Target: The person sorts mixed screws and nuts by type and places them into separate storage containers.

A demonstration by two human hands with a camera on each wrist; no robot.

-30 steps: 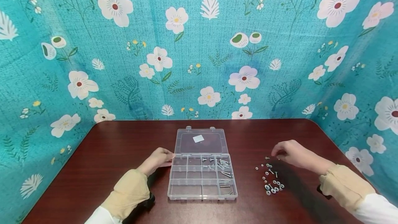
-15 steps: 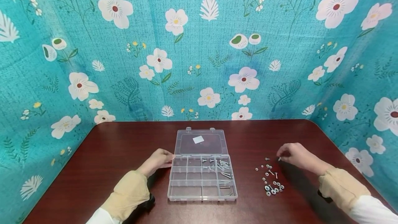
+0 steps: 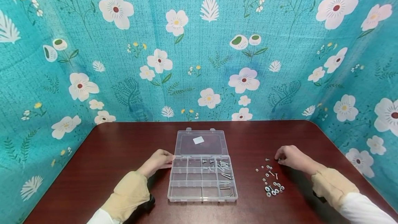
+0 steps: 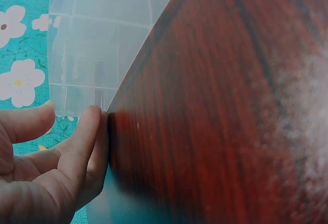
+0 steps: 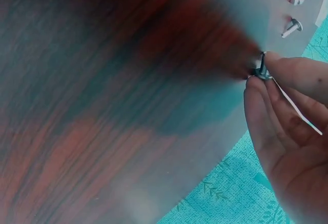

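In the head view a clear plastic compartment box (image 3: 186,192) lies with its lid (image 3: 183,144) folded back. My left hand (image 3: 159,159) holds the box at its left side near the hinge. In the left wrist view the thumb (image 4: 31,123) is by the upper rim and the fingers (image 4: 84,137) are at the side wall, low by the table. Right of the box, my right hand (image 3: 289,155) pinches a small screw (image 5: 263,72) between thumb and fingertips, close to the tabletop. Several loose screws, nuts and washers (image 3: 273,192) lie beside that hand.
Screws (image 3: 223,164) sit in several right-hand compartments of the box. A white paper square (image 3: 198,140) lies at the lid. The dark red wooden table (image 3: 124,141) ends at a teal flowered cloth (image 3: 192,44) behind and on both sides.
My right hand first drew back to the right, a small metal piece showing at its fingertips, then came lower and slightly left. My left hand and the box stay put.
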